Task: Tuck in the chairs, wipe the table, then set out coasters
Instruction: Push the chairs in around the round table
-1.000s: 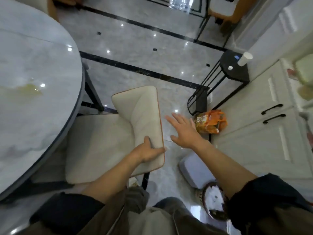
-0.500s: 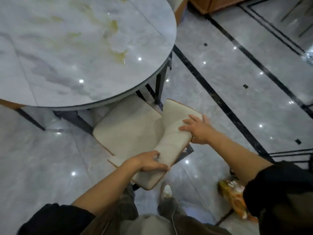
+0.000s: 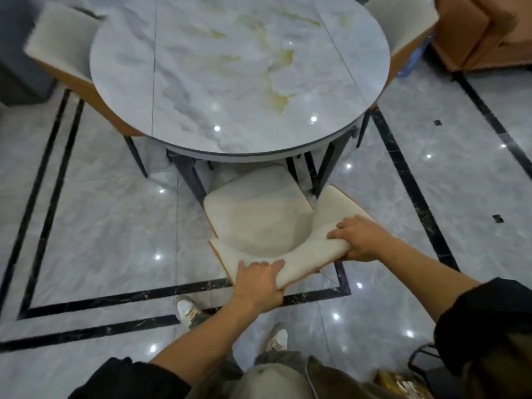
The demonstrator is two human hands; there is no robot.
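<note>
Sleeves: a black left sleeve (image 3: 129, 378) and a black right sleeve (image 3: 483, 318), both of loose cloth ending near the elbow, with the forearms bare beyond them.
Hands: the left hand (image 3: 259, 279) and right hand (image 3: 362, 239) are bare.
Top: a brown-olive garment (image 3: 339, 381) with a pale edge seam, at the near edge.
Trousers: grey-beige trousers (image 3: 270, 378), loose and creased.
Shoes: a left shoe (image 3: 187, 308) and right shoe (image 3: 277, 338), whitish trainers with grey-brown panels.
</note>
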